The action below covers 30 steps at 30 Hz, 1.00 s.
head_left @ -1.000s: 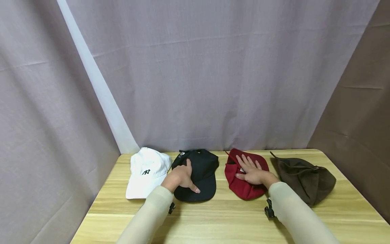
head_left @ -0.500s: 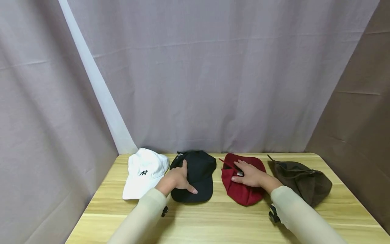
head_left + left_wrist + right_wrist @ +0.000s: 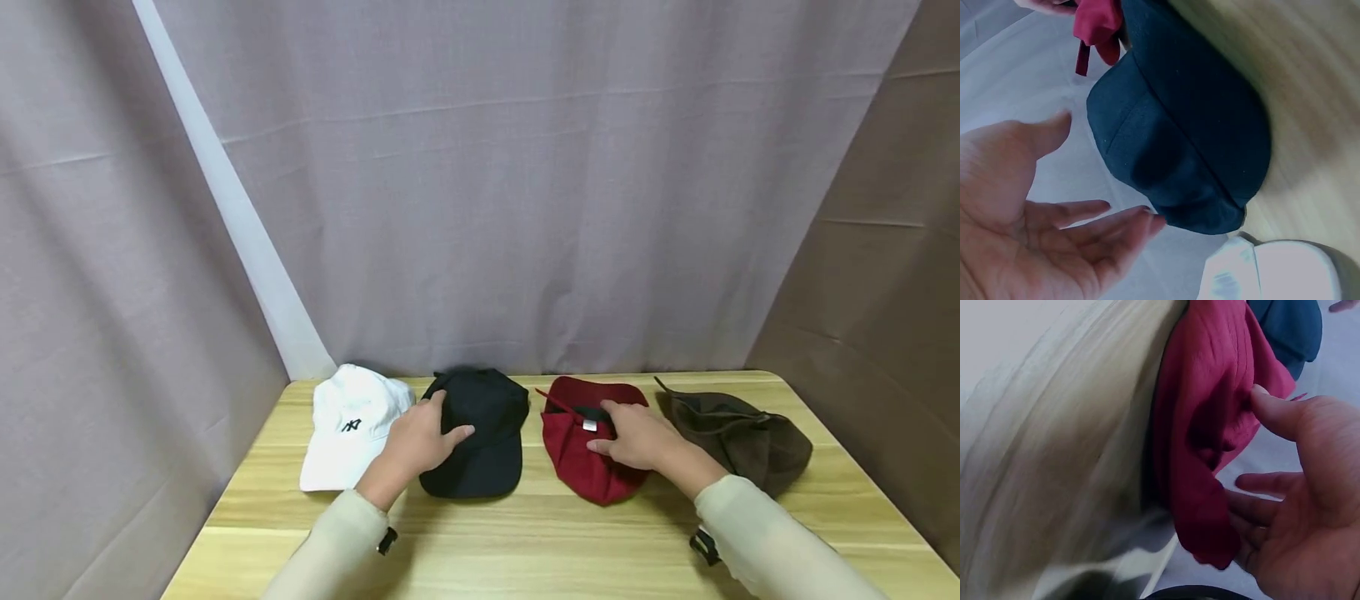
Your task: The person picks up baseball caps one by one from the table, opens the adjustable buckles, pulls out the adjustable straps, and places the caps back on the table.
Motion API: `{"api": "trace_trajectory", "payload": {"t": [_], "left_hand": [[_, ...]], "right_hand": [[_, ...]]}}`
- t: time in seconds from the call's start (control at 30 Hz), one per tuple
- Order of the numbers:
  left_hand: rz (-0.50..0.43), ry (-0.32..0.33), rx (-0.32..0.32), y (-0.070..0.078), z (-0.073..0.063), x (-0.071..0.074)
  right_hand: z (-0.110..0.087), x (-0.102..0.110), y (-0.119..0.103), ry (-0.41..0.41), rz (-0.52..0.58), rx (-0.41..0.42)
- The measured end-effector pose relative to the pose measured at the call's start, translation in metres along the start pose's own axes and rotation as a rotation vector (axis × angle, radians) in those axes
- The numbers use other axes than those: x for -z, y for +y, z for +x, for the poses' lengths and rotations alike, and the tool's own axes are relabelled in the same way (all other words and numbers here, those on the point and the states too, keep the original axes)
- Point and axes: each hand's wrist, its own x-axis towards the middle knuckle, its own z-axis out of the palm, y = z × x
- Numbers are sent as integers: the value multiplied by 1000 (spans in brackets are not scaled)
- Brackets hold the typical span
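In the head view a black baseball cap (image 3: 480, 417) lies on the wooden table, brim toward me. My left hand (image 3: 417, 436) is at its left side with thumb and fingers spread; the left wrist view shows a gap between that hand (image 3: 1060, 244) and most of the cap. To the right lies a crumpled red hat (image 3: 577, 458) with a thin strap and a white tag (image 3: 590, 425). Over its right part is my right hand (image 3: 637, 433). In the right wrist view, that hand's thumb (image 3: 1275, 412) overlaps the red fabric (image 3: 1210, 381), and its fingers are loosely bent.
A white cap (image 3: 358, 412) with a dark logo stands at the left, beside the black one. On the right lies a folded brown hat (image 3: 761, 442) with a strap. Grey curtains (image 3: 465, 208) hang behind the table (image 3: 510, 550).
Both hands have drawn back toward me, the left one leftward off the black cap's front, the right one rightward. More of the red hat's opening and tag now shows.
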Motion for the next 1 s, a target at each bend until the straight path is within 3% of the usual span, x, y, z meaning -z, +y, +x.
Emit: {"api": "trace_trajectory", "payload": {"t": [0.13, 0.33, 0.47, 0.6, 0.7, 0.8, 1.0], "left_hand": [[-16, 132, -43, 1, -7, -1], [104, 319, -168, 1, -16, -1], [93, 365, -209, 3, -20, -1], [144, 412, -312, 8, -23, -6], [207, 428, -389, 12, -25, -11], [229, 396, -422, 18, -25, -15], [159, 319, -437, 31, -23, -15]], "right_hand": [[-1, -2, 8, 12, -12, -39], [0, -3, 8, 65, 71, -48], [0, -5, 7, 109, 134, -4], [-1, -4, 4, 137, 218, 86], [-4, 0, -1, 133, 269, 132], [-6, 5, -5, 133, 301, 155], [-9, 12, -16, 192, 317, 202]]}}
